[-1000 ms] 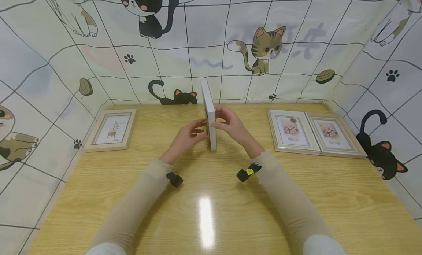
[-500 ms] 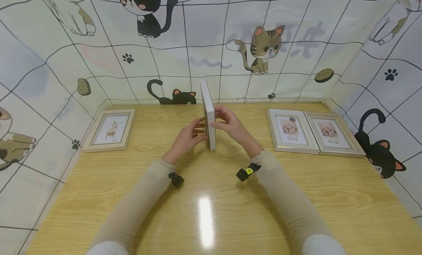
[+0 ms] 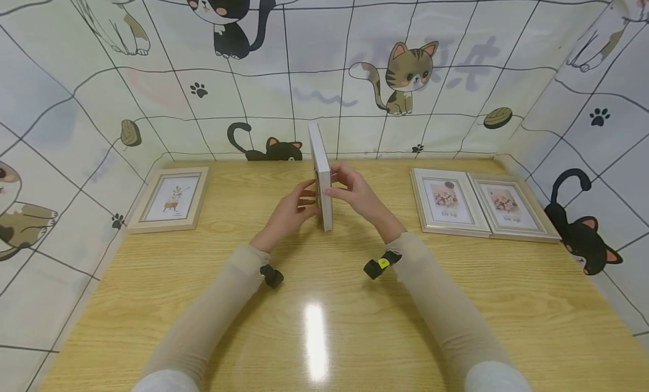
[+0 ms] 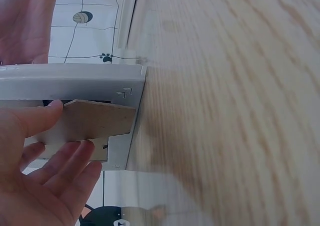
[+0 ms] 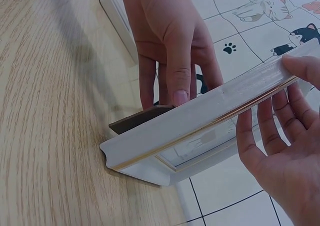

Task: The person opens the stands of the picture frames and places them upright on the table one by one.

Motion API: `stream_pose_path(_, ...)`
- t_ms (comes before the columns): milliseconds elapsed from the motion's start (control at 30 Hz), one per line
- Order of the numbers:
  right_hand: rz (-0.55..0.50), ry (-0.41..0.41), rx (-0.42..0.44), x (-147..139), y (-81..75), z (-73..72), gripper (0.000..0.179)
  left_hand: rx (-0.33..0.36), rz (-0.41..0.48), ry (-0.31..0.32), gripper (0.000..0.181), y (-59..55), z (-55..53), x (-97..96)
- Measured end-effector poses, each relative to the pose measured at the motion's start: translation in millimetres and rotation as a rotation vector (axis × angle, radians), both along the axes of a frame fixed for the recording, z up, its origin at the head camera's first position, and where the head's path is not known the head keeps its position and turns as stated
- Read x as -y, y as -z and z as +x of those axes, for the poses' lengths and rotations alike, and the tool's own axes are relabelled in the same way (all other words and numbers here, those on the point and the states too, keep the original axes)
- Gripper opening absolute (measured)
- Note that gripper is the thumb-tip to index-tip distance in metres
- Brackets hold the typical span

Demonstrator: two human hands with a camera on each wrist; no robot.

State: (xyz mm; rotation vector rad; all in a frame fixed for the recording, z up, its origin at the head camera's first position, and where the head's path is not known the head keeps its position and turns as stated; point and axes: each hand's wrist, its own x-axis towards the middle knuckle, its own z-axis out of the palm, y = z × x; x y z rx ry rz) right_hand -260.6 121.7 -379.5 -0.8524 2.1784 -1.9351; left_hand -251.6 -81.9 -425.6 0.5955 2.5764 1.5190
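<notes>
A white picture frame (image 3: 320, 161) stands upright and edge-on at the middle of the table, its lower end on the wood. My right hand (image 3: 356, 194) grips its near edge, thumb on the rim and fingers spread along the glass side, as the right wrist view shows. A thin gold line runs along the frame's inner border (image 5: 210, 122). On the back, a brown stand flap (image 4: 92, 122) juts out a little from the backing. My left hand (image 3: 288, 213) holds this flap between the thumb and the fingers.
At the left lies a light wooden frame (image 3: 201, 197) with a potted-plant print. Two frames lie side by side at the right, one white (image 3: 419, 200) and one cream (image 3: 545, 212), both with flower prints. A cat-patterned sheet (image 3: 324, 88) covers the walls behind the table (image 3: 243, 335).
Both hands keep nearly the same place on the upright frame. The left wrist has shifted very slightly to the right; the head view wobbles a little.
</notes>
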Motion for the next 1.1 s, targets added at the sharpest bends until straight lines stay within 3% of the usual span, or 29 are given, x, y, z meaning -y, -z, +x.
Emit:
stream_pose_path(433, -0.003, -0.017, -0.002, 1, 0.0, -0.2, 0.036, -0.033, -0.059, -0.018, 0.073, -3.5, 3.5, 3.5)
stream_pose_path(1100, -0.004, -0.034, -0.025, 0, 1.7, -1.2, 0.035, -0.234, -0.282, -0.062, 0.073, -15.1, 13.4, 7.9)
